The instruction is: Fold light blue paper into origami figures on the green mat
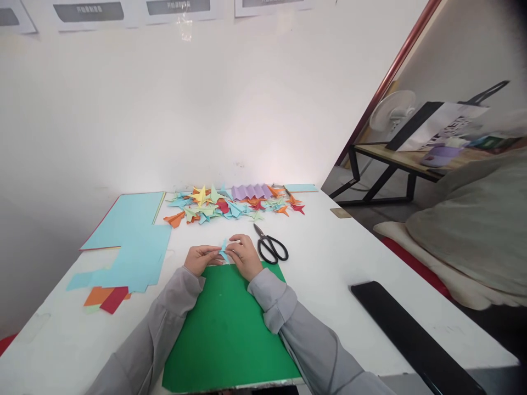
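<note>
On a white table (317, 247) lies a green mat (228, 329). At its far edge, the left hand (200, 259) and right hand (246, 257) both pinch a blue paper (224, 254); scissors (262, 237) lie near the right hand.

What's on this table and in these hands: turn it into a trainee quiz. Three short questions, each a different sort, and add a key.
1. True or false: the scissors lie to the right of the right hand.
2. Which colour is the board below the forearms? A: red; B: green; C: purple.
3. What do the left hand and the right hand hold between them?

Key: 1 true; 2 B; 3 a small light-blue paper piece.
</note>
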The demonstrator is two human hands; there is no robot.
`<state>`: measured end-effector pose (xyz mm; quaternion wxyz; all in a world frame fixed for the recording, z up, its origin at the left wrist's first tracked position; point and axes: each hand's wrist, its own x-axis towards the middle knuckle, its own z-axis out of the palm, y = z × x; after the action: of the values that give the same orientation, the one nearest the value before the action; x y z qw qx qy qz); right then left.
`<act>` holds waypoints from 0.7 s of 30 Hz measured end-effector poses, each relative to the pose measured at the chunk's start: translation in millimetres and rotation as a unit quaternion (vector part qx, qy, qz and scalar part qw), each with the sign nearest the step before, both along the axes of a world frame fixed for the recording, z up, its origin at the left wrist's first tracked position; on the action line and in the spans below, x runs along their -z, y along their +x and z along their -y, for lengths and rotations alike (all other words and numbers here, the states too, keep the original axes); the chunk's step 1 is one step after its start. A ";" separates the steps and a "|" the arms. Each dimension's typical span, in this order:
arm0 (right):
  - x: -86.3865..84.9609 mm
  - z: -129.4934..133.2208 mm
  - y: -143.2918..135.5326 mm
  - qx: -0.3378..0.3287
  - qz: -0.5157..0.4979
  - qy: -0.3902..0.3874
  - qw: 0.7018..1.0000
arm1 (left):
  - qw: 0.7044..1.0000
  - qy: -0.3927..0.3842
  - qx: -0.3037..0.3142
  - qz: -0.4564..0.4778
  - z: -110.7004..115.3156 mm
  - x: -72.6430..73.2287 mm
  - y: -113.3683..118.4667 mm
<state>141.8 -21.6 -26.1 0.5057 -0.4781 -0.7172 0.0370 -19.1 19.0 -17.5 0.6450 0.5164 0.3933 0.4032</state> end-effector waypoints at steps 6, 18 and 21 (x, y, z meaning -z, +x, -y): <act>0.1 -0.8 2.6 0.028 -0.016 0.003 0.999 | 0.960 0.234 -0.128 -0.085 16.6 -12.0 -0.8; -3.8 0.4 2.7 0.059 -0.027 -0.004 0.998 | 0.966 0.250 0.002 -0.061 13.7 2.1 2.9; -5.7 1.8 0.8 0.058 -0.032 -0.002 0.998 | 0.976 0.211 0.030 -0.034 13.2 2.9 5.2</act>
<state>142.5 -23.4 -20.4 0.5293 -0.5184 -0.6712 0.0240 -13.9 5.8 -20.4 0.5196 0.6658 0.3053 0.4399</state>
